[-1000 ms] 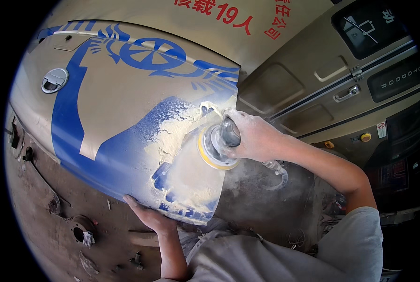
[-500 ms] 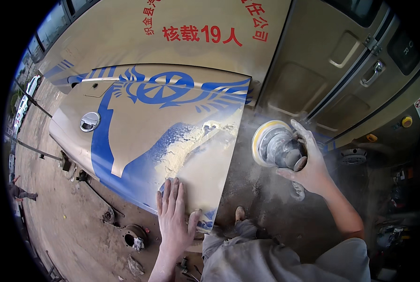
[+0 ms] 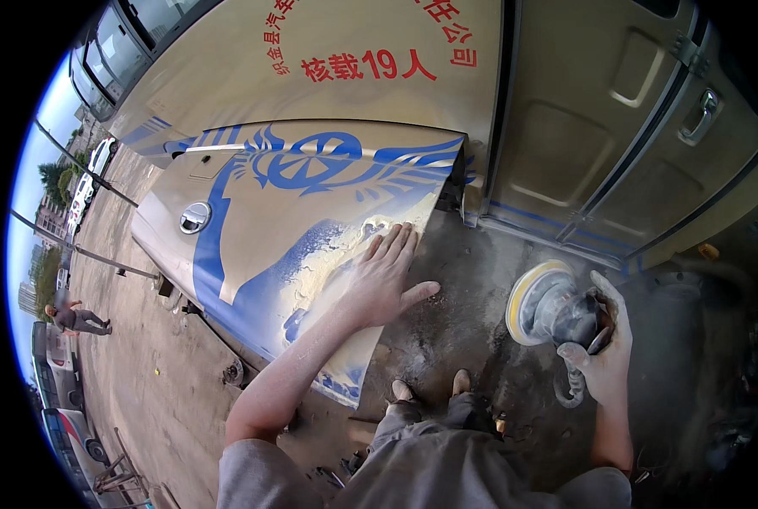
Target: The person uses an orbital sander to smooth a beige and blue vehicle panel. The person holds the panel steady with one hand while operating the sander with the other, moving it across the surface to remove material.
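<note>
My left hand (image 3: 377, 284) lies flat on the lower right part of a gold vehicle panel (image 3: 269, 204) with blue painted graphics. Its fingers are stretched over a rough patch of cream-coloured filler (image 3: 311, 276), and the thumb sticks out past the panel's edge. Off to the right, my right hand (image 3: 606, 343) is wrapped round a dusty round sander (image 3: 557, 310). The sander's yellow-rimmed disc faces left, held in the air apart from the panel, and a ribbed grey hose (image 3: 570, 382) hangs below it. Pale dust coats both hands.
The gold vehicle body (image 3: 396, 38) with red lettering rises behind the panel. At the right stands a door with a chrome handle (image 3: 700, 117). A person (image 3: 78, 318) is on the dirt ground at the far left, near parked vehicles (image 3: 61, 365). Metal parts lie beneath the panel.
My left hand has slid up and right from the panel's lower edge onto the filler. My right hand and the sander have moved right and down, farther from the panel. The dust cloud has thinned.
</note>
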### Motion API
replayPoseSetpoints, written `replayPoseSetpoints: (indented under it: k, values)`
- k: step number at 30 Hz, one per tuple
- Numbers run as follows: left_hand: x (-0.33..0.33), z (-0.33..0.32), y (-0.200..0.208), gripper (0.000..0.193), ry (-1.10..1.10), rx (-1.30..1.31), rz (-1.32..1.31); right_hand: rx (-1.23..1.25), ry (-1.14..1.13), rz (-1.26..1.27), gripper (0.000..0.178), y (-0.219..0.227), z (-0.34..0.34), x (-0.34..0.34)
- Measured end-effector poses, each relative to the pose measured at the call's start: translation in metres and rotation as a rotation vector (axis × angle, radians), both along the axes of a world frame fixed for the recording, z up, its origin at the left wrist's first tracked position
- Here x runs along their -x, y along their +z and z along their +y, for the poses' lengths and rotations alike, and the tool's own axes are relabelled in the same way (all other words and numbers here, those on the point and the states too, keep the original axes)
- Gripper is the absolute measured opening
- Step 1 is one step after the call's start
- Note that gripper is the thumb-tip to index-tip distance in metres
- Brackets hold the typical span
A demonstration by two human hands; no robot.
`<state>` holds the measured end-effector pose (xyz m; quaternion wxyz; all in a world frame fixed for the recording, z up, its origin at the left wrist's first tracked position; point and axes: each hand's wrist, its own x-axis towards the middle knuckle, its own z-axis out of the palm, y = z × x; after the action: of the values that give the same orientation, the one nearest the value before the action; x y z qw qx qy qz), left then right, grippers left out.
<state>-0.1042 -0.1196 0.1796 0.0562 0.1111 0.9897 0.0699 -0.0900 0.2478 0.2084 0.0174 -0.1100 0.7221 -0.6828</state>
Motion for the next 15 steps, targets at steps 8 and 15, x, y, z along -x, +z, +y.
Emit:
replayPoseSetpoints:
  k: [8,15]
  values:
    - [-0.119,-0.011,0.041,0.099,0.053,-0.001,-0.035,-0.090,0.035,0.107,0.092,-0.014,0.005,0.008]
    - [-0.125,-0.028,0.049,0.100,0.105,0.034,-0.032,-0.115,0.142,0.158,0.089,-0.009,-0.023,0.017]
